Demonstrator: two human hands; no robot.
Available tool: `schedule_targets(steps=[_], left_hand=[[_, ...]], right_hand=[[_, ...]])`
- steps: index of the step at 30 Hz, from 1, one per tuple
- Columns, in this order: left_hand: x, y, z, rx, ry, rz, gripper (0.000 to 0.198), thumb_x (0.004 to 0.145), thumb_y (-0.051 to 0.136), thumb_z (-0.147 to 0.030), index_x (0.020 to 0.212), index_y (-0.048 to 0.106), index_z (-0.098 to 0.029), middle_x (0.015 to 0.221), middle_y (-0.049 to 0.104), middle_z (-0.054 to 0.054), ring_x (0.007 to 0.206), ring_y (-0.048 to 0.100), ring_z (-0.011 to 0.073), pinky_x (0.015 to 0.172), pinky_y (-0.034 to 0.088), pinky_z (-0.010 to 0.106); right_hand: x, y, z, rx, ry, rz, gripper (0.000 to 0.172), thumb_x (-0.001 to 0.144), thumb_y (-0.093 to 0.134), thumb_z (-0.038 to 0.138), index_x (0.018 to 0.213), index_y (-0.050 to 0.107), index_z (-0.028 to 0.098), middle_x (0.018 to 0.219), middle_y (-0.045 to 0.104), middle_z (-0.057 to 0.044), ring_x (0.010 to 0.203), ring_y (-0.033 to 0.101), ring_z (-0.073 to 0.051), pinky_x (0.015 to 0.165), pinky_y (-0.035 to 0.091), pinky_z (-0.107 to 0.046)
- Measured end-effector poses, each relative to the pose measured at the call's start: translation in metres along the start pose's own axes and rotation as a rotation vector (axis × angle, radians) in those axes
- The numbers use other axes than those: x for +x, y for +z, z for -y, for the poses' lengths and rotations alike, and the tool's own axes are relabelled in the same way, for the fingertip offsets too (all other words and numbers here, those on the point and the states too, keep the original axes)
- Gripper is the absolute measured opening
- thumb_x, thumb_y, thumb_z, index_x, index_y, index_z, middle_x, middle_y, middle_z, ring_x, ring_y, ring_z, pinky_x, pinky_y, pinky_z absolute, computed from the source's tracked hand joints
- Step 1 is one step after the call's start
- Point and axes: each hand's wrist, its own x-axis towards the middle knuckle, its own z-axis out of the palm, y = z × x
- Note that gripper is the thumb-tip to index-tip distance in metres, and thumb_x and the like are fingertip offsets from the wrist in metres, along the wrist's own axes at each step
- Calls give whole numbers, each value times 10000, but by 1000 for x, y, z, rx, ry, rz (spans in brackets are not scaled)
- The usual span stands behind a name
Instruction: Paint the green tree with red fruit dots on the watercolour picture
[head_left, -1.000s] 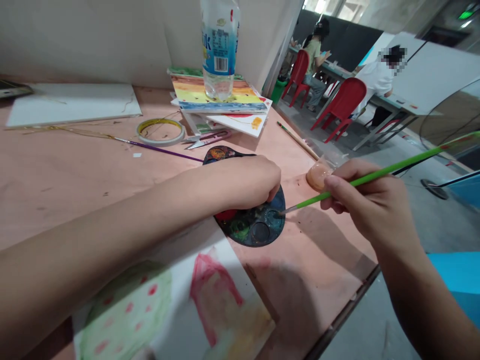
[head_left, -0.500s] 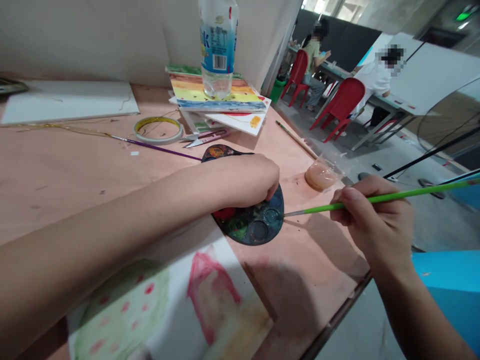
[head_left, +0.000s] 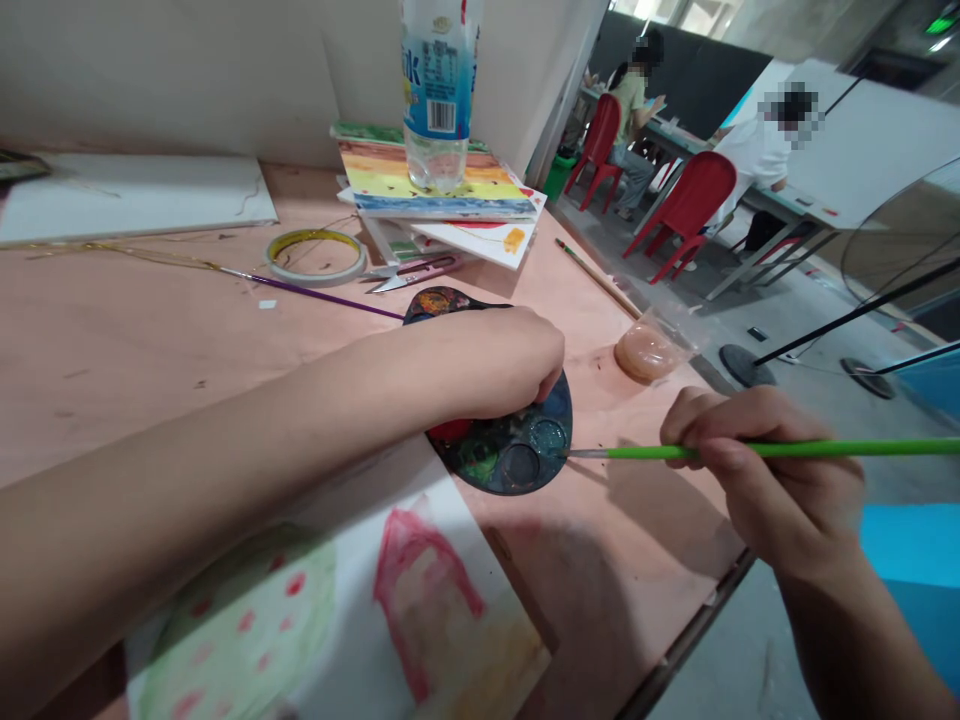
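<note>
the green-handled paintbrush (head_left: 757, 451) lies almost level across the view, its long axis running left to right, with the metal ferrule and tip pointing left. the tip sits just beside the right rim of the dark round paint palette (head_left: 517, 450). in the earliest frame the brush sloped up to the right with its tip over a well; now the handle is flat and the tip is back at the rim. the right hand (head_left: 772, 470) is lower and further right than it was, its fingers (head_left: 694, 425) clamped together round the handle. the left hand (head_left: 487, 365) lies over the palette's upper part, its fingers (head_left: 547, 385) curled down at the edge; whether they grip it, i cannot tell.

all of this is on the worktop (head_left: 135, 370). up and right of the palette sits a peach-coloured lump in clear plastic (head_left: 645, 352). below it lies a painted sheet with a pink house (head_left: 424, 610). beyond it is a stack of painted cards (head_left: 435, 175) under a water bottle (head_left: 439, 90), with a purple-handled brush (head_left: 315, 297) reaching its left edge.
</note>
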Motion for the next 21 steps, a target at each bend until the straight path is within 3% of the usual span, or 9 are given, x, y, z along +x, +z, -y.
schedule_targets(steps=[4,9,11,16,21], left_hand=[[0,2,2,-17,32,-25,330,826,533,-56,990,794,-173,1040,741,88,952,641,239,781,427,312],[1,2,4,-20,20,-17,344,818,537,-60,998,794,-199,1040,738,79,950,632,238,747,409,300],[1,3,4,-31,38,-26,348,812,538,-60,988,796,-212,1034,736,74,949,630,242,746,404,305],[2,4,6,-56,42,-26,341,802,548,-43,973,794,-205,1030,733,62,944,628,229,788,412,297],[4,7,9,-67,48,-80,326,767,577,-56,932,801,-225,955,743,43,884,637,205,776,430,275]], right_hand=[[-3,-4,-4,-46,-23,-27,91,948,583,170,925,644,233,797,616,-25,746,620,-197,653,508,-359],[-3,-9,3,-75,7,151,116,951,568,121,988,629,212,876,627,-34,830,622,-182,725,519,-337],[-2,-10,6,-65,-8,149,98,958,572,148,975,641,214,839,628,-28,785,618,-176,701,512,-333],[2,-7,1,3,10,-98,114,930,653,270,825,673,230,693,632,-15,634,606,-176,597,494,-332],[10,6,-13,72,318,-315,237,911,700,354,757,589,213,646,646,2,519,567,-134,450,419,-251]])
